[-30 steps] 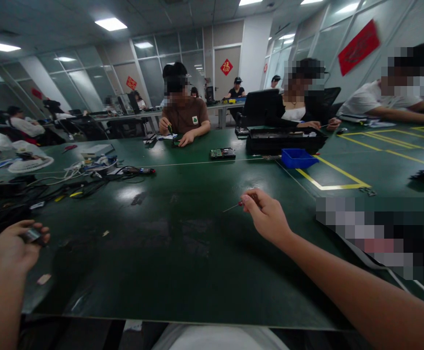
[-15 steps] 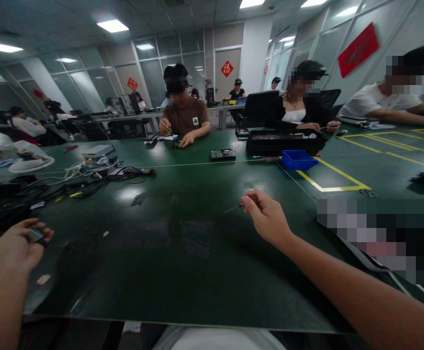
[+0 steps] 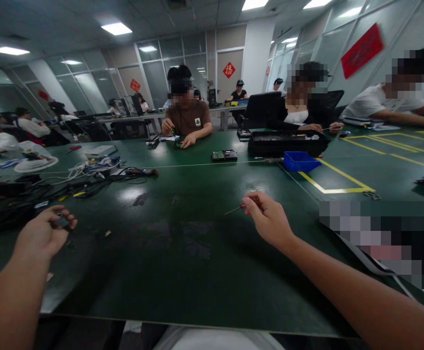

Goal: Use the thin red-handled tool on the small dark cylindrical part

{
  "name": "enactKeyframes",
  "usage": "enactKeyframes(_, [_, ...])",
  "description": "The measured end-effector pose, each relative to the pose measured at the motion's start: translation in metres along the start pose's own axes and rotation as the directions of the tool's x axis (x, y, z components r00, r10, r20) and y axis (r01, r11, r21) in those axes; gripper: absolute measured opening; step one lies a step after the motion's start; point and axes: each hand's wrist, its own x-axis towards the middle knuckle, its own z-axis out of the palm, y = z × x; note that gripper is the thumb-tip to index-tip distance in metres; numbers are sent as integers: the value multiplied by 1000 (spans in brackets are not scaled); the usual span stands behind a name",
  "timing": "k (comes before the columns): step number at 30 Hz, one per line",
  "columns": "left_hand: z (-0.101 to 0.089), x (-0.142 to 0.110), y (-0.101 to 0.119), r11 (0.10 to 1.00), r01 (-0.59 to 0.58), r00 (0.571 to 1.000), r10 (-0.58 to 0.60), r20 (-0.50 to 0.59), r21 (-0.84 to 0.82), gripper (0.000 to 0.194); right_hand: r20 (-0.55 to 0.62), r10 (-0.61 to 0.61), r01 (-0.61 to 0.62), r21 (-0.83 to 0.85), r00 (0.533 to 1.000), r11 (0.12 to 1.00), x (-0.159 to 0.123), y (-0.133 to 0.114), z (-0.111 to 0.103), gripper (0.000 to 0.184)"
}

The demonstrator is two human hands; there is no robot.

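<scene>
My left hand point(image 3: 46, 231) is closed around a small dark, partly shiny block point(image 3: 62, 222), held above the left part of the green table point(image 3: 142, 277). What kind of part the block is, I cannot make out. In my right hand point(image 3: 266, 214) is a thin screwdriver point(image 3: 238, 208) with a red handle, its metal shaft pointing left and slightly down. The fingers cover most of the handle. A wide stretch of tabletop lies between the two hands. Beneath my left wrist shows a pale scrap point(image 3: 49, 276), partly hidden.
Tangled cables point(image 3: 88, 182) spread across the left side. A hard drive point(image 3: 224, 155) with a green circuit board lies farther back. Behind my right hand stand a blue bin point(image 3: 301, 161) and a long black tray point(image 3: 288, 144). A co-worker point(image 3: 188, 116) sits opposite, handling small parts.
My left hand has moved right and slightly up with the small dark block still in it. My right hand stays almost still with the screwdriver.
</scene>
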Motion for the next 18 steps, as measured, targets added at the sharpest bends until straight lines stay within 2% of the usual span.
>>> enactKeyframes(3, [22, -14, 6, 978, 149, 988, -140, 70, -143, 34, -4, -2, 2, 5, 1000, 1000, 0, 1, 0, 25])
enactKeyframes(6, [50, -35, 12, 964, 175, 971, -136, 196, -198, 31, -1, -1, 1, 16, 1000, 1000, -1, 1, 0, 26])
enactKeyframes(9, [85, -59, 14, 955, 201, 925, -112, 364, -218, 28, 0, -2, 2, 23, 1000, 1000, -1, 1, 0, 26])
enactKeyframes(13, [135, -96, 8, 962, 200, 837, -69, 543, -186, 27, -6, -2, 3, 23, 1000, 1000, -1, 0, 0, 26])
enactKeyframes(15, [158, -116, 4, 964, 206, 755, -47, 654, -168, 26, -14, -1, 1, 20, 1000, 1000, 0, 0, 0, 26])
enactKeyframes(18, [188, -148, -2, 956, 265, 633, -75, 771, -124, 27, -18, -3, 3, 9, 1000, 1000, -1, 1, 0, 26])
